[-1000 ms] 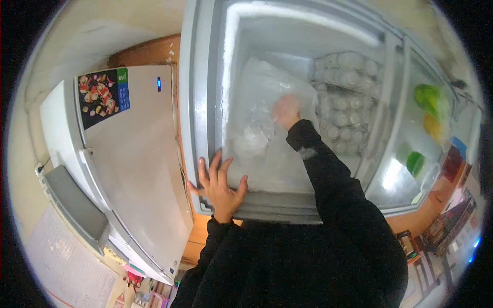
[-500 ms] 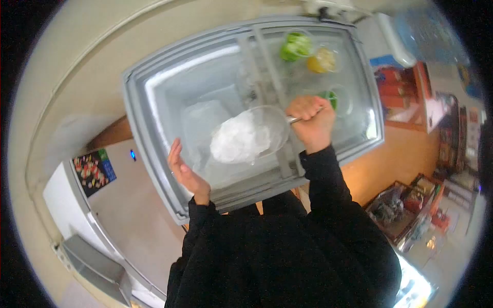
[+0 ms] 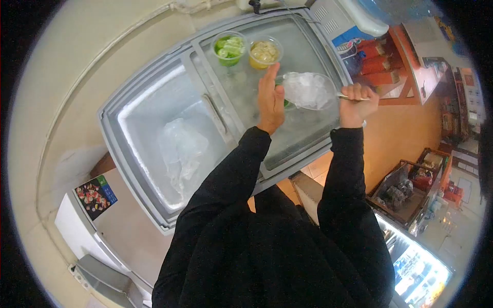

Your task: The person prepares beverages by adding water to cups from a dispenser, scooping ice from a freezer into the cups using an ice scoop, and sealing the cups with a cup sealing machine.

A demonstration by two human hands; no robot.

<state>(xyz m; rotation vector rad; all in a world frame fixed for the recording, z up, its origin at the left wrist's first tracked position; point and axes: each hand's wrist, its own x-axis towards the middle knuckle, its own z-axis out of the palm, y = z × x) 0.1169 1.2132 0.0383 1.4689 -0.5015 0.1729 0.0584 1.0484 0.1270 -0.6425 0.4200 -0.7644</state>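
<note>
My right hand (image 3: 358, 105) is closed round the handle of a clear scoop (image 3: 328, 92) heaped with ice (image 3: 306, 90). The scoop is above the closed glass lid (image 3: 241, 105) of the chest freezer. Beside the scoop's left end, my left hand (image 3: 271, 100) is open and upright, fingers stretched and holding nothing. A cup with green slices (image 3: 229, 48) and a cup with yellow contents (image 3: 264, 52) stand on the glass. Something green (image 3: 287, 104) shows beneath the scoop, mostly hidden.
The freezer's open left side (image 3: 149, 123) holds a clear bag of ice (image 3: 184, 146). A white refrigerator (image 3: 120, 220) stands at the lower left. Red packages (image 3: 377, 64) are on a shelf at the right, above a wooden crate (image 3: 403, 192) and a lit display case (image 3: 418, 267).
Both hands and the ice-filled scoop have moved right, from over the open freezer side to over the glass lid. The view has shifted too.
</note>
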